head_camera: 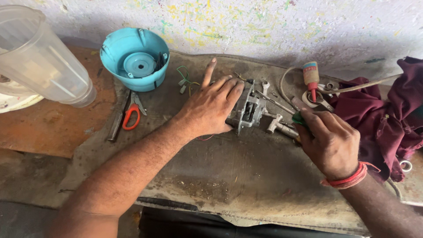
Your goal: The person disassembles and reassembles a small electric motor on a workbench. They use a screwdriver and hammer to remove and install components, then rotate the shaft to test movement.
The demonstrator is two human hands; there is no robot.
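Observation:
A small grey metal motor [249,109] lies on a worn dark mat [211,172] in the middle of the bench. My left hand [210,105] rests flat on the motor's left side, fingers spread over its top. My right hand [328,139] grips a screwdriver with a green handle [299,119]. Its thin shaft [273,102] points left toward the motor's upper end. A short metal shaft piece [278,126] lies just right of the motor, under the screwdriver.
A turquoise plastic appliance base [135,58] sits upside down at the back left, beside a clear plastic jug [39,57]. Orange-handled scissors [132,113] and a dark tool lie left of the mat. A maroon cloth [379,114] and a small red-tipped bottle [311,77] sit at the right.

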